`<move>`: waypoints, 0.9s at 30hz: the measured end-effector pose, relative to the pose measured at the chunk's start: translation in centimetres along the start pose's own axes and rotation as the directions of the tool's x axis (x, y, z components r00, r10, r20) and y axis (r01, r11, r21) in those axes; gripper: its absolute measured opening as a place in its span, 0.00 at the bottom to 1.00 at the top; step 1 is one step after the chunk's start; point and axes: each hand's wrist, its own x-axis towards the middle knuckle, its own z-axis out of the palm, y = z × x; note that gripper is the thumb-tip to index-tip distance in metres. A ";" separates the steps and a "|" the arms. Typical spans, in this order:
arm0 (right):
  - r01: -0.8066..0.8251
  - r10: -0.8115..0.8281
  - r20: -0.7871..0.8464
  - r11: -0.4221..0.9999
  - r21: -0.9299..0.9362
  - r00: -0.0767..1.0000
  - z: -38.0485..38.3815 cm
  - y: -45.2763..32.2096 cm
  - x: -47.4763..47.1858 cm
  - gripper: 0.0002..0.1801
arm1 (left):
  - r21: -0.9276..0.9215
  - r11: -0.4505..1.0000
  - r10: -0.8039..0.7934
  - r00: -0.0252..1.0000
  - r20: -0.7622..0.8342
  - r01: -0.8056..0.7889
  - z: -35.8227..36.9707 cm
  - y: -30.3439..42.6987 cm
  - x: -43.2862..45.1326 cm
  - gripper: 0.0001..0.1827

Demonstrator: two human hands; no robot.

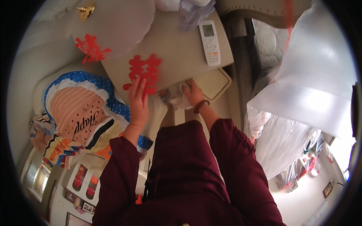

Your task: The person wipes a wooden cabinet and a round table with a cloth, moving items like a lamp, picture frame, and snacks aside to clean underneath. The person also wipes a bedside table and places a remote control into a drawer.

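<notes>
My left hand (138, 97) lies with straight fingers over the lower part of a red double-happiness paper-cut (144, 66), near the front edge of a beige bedside table (172, 56). The thumb is mostly hidden, and I see no clear grip on the paper. Just below that table edge, my right hand (194, 94) pinches a crumpled whitish cloth or tissue (178, 96). A brown bracelet (201, 106) circles the right wrist. On the tabletop to the right rests a white air-conditioner remote (210, 42) with a small display.
A second red paper-cut (92, 49) is by a pale scalloped disc (124, 25). A clear plastic container (195, 12) stands at the back. Colourful printed fabric (82, 110) is bunched at left. Below the table is a cream lidded bin (215, 84); plastic sheeting (308, 84) hangs at right.
</notes>
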 end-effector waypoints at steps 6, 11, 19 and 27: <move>-0.004 0.006 -0.211 1.000 0.010 0.977 5.7 0.6 3.6 0.26 | -0.339 0.934 -0.160 0.980 -0.119 0.111 -1.5 -0.9 -3.0 0.23; 0.044 -0.066 -0.082 0.967 -0.252 0.994 7.9 4.0 6.1 0.25 | -0.375 0.925 -0.098 0.992 -0.082 0.061 -1.0 0.3 -4.6 0.22; -0.421 0.422 -0.042 0.907 0.018 0.906 8.5 1.1 4.1 0.24 | -0.647 0.712 -0.280 0.955 0.096 0.274 1.3 1.6 -8.9 0.13; -0.410 0.415 0.139 0.910 -0.069 0.899 7.0 9.7 -7.8 0.25 | -0.687 0.353 -0.375 0.768 0.518 0.635 3.6 2.8 -8.2 0.09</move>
